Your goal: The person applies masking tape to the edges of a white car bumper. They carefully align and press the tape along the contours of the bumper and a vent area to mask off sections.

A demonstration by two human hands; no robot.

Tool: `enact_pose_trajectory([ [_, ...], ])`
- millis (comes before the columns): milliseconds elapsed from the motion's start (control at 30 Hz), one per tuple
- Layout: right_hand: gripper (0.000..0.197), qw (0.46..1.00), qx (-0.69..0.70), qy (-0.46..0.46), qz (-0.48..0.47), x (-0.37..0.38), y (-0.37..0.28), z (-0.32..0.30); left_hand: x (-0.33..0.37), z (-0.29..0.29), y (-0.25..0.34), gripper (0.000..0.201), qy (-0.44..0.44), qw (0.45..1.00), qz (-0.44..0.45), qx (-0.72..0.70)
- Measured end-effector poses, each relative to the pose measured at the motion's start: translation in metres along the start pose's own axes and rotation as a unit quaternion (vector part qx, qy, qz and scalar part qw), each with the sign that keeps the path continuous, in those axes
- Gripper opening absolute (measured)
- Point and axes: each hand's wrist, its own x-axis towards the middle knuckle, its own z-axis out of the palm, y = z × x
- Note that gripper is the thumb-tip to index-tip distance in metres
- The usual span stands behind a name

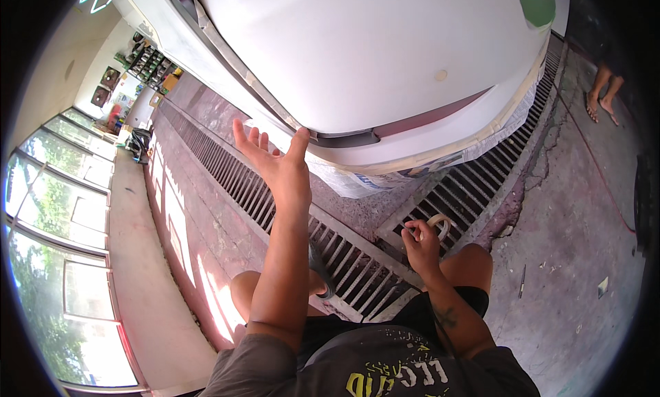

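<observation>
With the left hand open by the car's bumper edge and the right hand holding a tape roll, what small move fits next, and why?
Probably bring the left hand onto the white bumper: it is open beside the papered lower edge, while the right hand grips the tape roll low over the floor grate.

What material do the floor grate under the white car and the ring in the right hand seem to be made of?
The floor grate looks like dull grey metal: straight parallel bars in a frame. The ring in the right hand looks like pale masking tape, matte and cream-coloured, though it is partly hidden.

Floor [577,259]: cracked grey concrete, reddish stains, lower right of frame.
Drain grate [357,266]: metal bars running diagonally across centre.
Red hose [605,191]: lying along right side.
Small debris [602,287]: scattered at right.
</observation>
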Motion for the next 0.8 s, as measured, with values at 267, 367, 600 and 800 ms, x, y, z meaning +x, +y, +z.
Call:
enact_pose_trajectory([
  [267,0.017,0.999,0.040,0.007,0.008,0.000,0.005,-0.001,-0.002,0.015,0.026,0.124,0.000,0.989,-0.098,-0.106],
  [367,0.017,0.999,0.038,0.005,0.017,0.001,0.011,-0.001,-0.013,0.020,0.019,0.126,0.005,0.974,-0.151,-0.170],
  [600,0.017,1.000,0.029,-0.003,0.005,0.005,0.011,0.004,-0.038,0.032,0.024,0.130,-0.039,0.964,-0.206,-0.165],
  [800,0.016,0.999,0.042,-0.026,0.022,0.003,0.009,0.009,-0.075,0.033,0.027,0.124,-0.024,0.986,-0.165,-0.026],
])
